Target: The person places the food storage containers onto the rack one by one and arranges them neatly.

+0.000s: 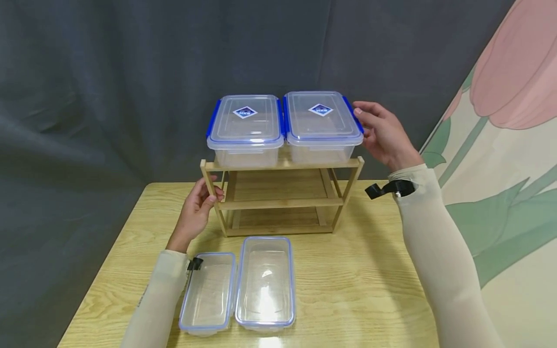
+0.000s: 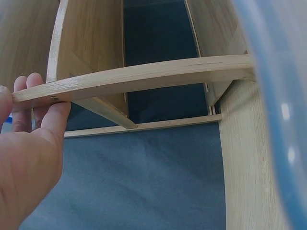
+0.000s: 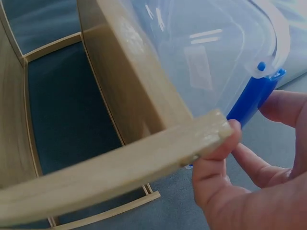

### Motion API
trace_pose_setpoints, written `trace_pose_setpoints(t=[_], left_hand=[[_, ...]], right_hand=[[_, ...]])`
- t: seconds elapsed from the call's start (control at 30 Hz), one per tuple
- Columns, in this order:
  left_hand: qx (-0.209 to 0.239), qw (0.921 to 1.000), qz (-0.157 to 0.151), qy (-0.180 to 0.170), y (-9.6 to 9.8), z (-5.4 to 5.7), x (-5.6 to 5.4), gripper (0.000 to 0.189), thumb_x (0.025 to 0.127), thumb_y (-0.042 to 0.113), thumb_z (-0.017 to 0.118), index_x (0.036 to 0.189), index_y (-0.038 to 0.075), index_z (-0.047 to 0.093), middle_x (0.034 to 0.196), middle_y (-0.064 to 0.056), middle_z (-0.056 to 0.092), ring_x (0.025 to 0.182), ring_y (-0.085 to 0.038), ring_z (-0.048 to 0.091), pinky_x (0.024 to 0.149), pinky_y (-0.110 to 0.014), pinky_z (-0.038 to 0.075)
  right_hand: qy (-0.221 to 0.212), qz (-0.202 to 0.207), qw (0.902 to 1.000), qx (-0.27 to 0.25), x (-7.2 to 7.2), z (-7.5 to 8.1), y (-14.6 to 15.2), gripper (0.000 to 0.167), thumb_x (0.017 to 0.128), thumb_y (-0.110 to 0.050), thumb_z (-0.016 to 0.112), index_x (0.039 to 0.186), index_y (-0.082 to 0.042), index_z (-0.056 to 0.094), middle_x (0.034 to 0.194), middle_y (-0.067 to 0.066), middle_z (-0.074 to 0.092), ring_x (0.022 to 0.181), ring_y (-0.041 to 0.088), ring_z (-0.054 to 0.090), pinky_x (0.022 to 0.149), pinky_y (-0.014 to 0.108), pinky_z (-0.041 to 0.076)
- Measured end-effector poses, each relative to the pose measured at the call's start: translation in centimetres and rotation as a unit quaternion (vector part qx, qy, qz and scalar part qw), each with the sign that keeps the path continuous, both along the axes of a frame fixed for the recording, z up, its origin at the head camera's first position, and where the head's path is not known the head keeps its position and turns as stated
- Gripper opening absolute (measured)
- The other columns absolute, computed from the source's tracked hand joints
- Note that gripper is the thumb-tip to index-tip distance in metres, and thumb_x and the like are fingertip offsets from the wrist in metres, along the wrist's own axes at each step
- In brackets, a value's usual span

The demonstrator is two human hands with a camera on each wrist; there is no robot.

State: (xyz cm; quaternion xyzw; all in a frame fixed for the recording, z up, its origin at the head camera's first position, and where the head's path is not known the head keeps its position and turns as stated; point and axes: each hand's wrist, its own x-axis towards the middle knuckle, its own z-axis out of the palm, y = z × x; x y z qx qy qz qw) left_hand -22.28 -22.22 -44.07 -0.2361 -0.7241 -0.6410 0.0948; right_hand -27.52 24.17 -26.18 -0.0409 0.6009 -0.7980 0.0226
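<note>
Near the far edge of the wood-grained surface [image 1: 370,280], a wooden rack [image 1: 280,203], long axis running left to right. On its top shelf, side by side, a left lidded box [image 1: 245,125] and a right lidded box [image 1: 323,123], both clear. Key relation: right lidded box immediately leftward of the right grip [image 1: 385,137], far nearer to it than to the left grip [image 1: 196,212], with a blue latch [image 1: 353,115] on the facing side. Long axis of that box hard to tell under the foreshortening.

Grips the rack's left front upright [image 1: 220,215] with the left grip, thumb and fingers round the wood. At the right grip, fingers bent at the latch; cannot tell whether pinching or merely touching. In front of the rack, close together, a smaller clear box [image 1: 211,290] and a larger clear box [image 1: 265,280], both lengthwise front to back.

In the right wrist view, unlike the head view, a finger curled against the rack's upper end, below the latch. In the left wrist view, fingers on both sides of the upright. Only from the head, readable lid labels [image 1: 321,110].
</note>
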Motion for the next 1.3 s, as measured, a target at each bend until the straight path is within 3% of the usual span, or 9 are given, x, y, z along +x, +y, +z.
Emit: trace_pose_setpoints(t=[0.2,0.43,0.77,1.07,1.3], left_hand=[[0.001,1.0000,-0.001,0.000,0.0,0.0,0.0,0.045,0.111,0.000,0.045,0.155,0.010,0.044,0.118,-0.009,0.062,0.107,-0.014,0.068,0.099,-0.019,0.056],[0.001,1.0000,0.003,0.002,-0.2,-0.2,0.0,0.044,0.111,0.000,0.044,0.155,0.009,0.045,0.118,-0.012,0.062,0.107,-0.017,0.068,0.099,-0.018,0.056],[0.004,1.0000,-0.003,0.003,0.0,-0.2,-0.1,0.043,0.112,0.003,0.046,0.155,0.008,0.045,0.117,-0.009,0.062,0.107,-0.014,0.067,0.099,-0.019,0.056],[0.000,1.0000,0.002,0.002,-0.1,0.0,-0.2,0.043,0.111,0.000,0.045,0.154,0.005,0.044,0.115,0.000,0.063,0.107,-0.014,0.068,0.099,-0.019,0.056],[0.001,1.0000,0.003,0.000,0.0,-0.1,-0.1,0.042,0.111,0.001,0.045,0.153,0.006,0.045,0.115,-0.002,0.063,0.106,-0.013,0.068,0.098,-0.019,0.056]], right_hand=[[0.035,0.000,0.9994,-0.003,1.6,-0.6,0.2,0.056,0.094,-0.021,0.081,0.142,-0.008,0.055,0.110,0.009,0.068,0.080,0.019,0.073,0.070,0.028,0.063],[0.091,0.014,0.9954,-0.028,3.3,-1.4,0.4,0.046,0.100,-0.010,0.073,0.140,-0.002,0.054,0.100,0.009,0.069,0.079,0.018,0.074,0.069,0.027,0.062],[0.136,0.040,0.9883,-0.055,6.9,-3.3,0.7,0.034,0.104,-0.004,0.065,0.136,0.000,0.057,0.107,0.011,0.074,0.091,0.023,0.076,0.075,0.028,0.064],[0.198,-0.024,0.9788,-0.049,10.5,-5.1,-1.1,0.026,0.105,0.004,0.058,0.130,0.008,0.058,0.108,0.013,0.069,0.095,0.023,0.074,0.073,0.027,0.063],[0.215,0.010,0.9756,-0.044,12.6,-6.4,-1.7,0.025,0.104,0.011,0.051,0.127,0.006,0.060,0.110,0.014,0.068,0.095,0.022,0.073,0.074,0.027,0.063]])
